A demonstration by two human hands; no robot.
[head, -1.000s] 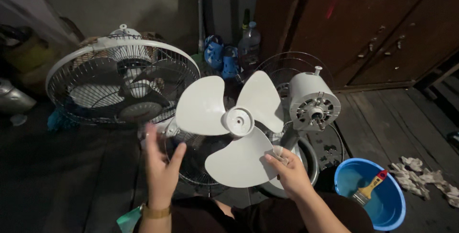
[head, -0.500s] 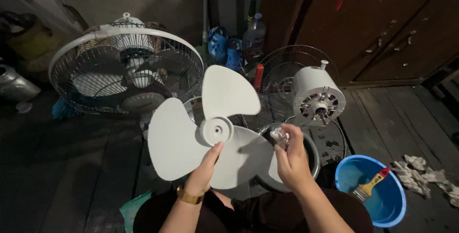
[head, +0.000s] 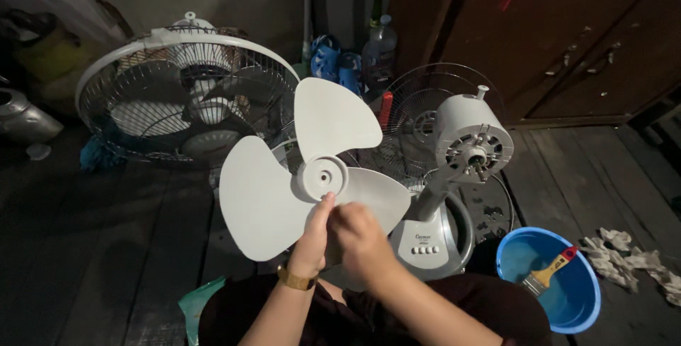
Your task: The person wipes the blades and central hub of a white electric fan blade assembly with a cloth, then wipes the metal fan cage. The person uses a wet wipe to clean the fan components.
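Note:
A white three-bladed fan blade [head: 312,168] is held up in front of me, its round hub facing the camera. My left hand [head: 316,236], with a gold watch on the wrist, grips the blade just below the hub, thumb pointing up at it. My right hand [head: 362,239] is closed beside the left one, against the lower right blade; whether it holds a small part I cannot tell. To the right stands a white fan motor [head: 472,140] on its stand, shaft bare, control base [head: 429,239] below.
A complete caged fan [head: 184,101] stands at the back left. A wire guard [head: 418,105] leans behind the motor. A blue bowl [head: 550,286] with a paintbrush sits at the right, crumpled rags [head: 631,261] beyond it. Bottles stand at the back; dark wooden cabinet doors at right.
The blade has been turned and shifted left of the motor. My left hand moved from the blade's edge to the hub, and my right hand came in beside it.

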